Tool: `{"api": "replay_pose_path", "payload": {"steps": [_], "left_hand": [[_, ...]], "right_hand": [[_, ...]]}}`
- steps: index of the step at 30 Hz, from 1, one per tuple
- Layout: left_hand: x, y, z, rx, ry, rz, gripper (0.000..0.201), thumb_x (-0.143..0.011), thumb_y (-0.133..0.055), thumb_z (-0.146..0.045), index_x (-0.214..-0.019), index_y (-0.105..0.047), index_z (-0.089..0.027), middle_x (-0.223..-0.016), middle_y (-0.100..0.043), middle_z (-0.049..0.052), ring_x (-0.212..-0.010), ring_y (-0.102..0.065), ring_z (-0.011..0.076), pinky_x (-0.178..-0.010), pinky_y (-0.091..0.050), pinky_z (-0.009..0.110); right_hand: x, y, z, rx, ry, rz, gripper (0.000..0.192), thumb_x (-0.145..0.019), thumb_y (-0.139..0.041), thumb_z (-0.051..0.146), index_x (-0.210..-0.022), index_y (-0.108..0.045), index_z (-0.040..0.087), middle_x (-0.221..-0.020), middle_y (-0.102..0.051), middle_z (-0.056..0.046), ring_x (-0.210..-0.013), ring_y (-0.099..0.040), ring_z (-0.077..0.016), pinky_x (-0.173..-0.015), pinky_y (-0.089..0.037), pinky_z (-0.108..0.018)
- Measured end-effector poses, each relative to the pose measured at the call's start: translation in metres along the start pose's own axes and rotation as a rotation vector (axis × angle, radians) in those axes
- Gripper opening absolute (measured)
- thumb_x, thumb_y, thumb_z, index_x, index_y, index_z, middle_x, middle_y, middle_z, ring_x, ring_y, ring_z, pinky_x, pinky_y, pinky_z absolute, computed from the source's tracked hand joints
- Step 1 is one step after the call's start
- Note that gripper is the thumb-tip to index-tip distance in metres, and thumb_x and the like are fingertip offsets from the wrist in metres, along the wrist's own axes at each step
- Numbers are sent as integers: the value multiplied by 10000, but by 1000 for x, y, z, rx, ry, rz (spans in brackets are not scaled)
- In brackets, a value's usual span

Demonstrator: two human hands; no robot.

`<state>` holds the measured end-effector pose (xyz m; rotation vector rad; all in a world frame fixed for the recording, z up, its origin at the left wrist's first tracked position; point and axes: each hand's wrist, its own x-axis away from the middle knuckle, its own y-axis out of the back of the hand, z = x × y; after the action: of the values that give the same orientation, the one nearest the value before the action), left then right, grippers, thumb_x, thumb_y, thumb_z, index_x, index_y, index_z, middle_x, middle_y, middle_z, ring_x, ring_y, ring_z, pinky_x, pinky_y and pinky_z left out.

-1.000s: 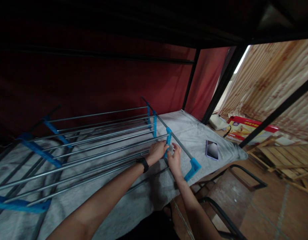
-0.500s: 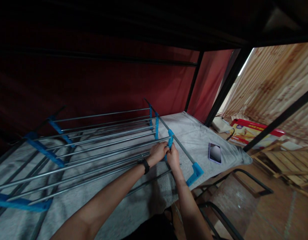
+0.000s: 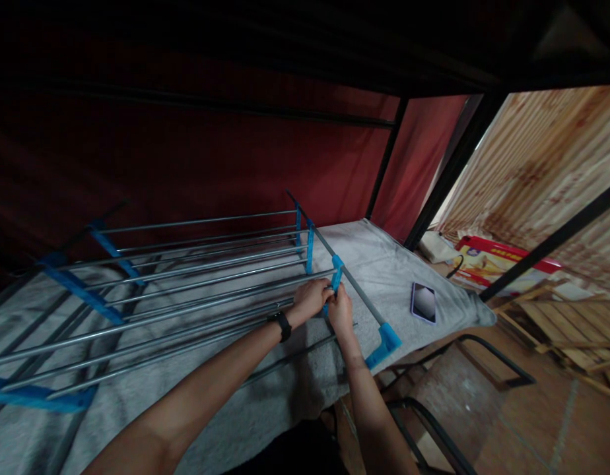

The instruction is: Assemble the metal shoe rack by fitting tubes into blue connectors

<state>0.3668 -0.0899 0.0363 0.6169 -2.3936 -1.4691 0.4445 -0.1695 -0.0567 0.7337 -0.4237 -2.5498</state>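
Both hands, the left hand (image 3: 312, 298) and right hand (image 3: 340, 308), pinch the blue connector (image 3: 336, 276) onto a rack rod (image 3: 210, 293); seating it calls for steady, aligned pressure.

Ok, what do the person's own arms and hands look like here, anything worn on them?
Both forearms are bare, with no sleeves in view and no gloves. The left hand has a black watch strapped round the wrist, a dark band with a small dark face. The right hand and its wrist carry nothing. No rings can be made out in this dim light.
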Motion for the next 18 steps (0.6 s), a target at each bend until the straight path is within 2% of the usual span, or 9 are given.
{"api": "replay_pose_path", "payload": {"steps": [8,13,18], "left_hand": [[-1,1,3,15,2,1,229,-967,-558,-316,-1127,-705,-244,-1164,-749,79,-1093,-682,255,-861,-489,321],[-3,0,3,23,13,6,219,-958,-580,-322,-1123,-705,-251,-1137,-757,72,-1065,-694,254,-857,-491,322],[-2,1,3,32,18,-3,255,-964,-564,-321,-1181,-685,-264,-1177,-749,59,-1094,-689,258,-869,-499,328]], "right_hand": [[2,1,4,-7,4,13,353,-805,-372,137,-1084,-586,158,-920,-671,-98,-860,-620,-223,-798,-480,-327],[1,1,4,12,-18,28,331,-825,-378,151,-1077,-592,150,-896,-671,-100,-839,-629,-226,-779,-484,-322],[3,0,6,-35,-2,13,356,-829,-390,137,-1121,-594,155,-982,-690,-100,-925,-644,-215,-859,-499,-321]]}}
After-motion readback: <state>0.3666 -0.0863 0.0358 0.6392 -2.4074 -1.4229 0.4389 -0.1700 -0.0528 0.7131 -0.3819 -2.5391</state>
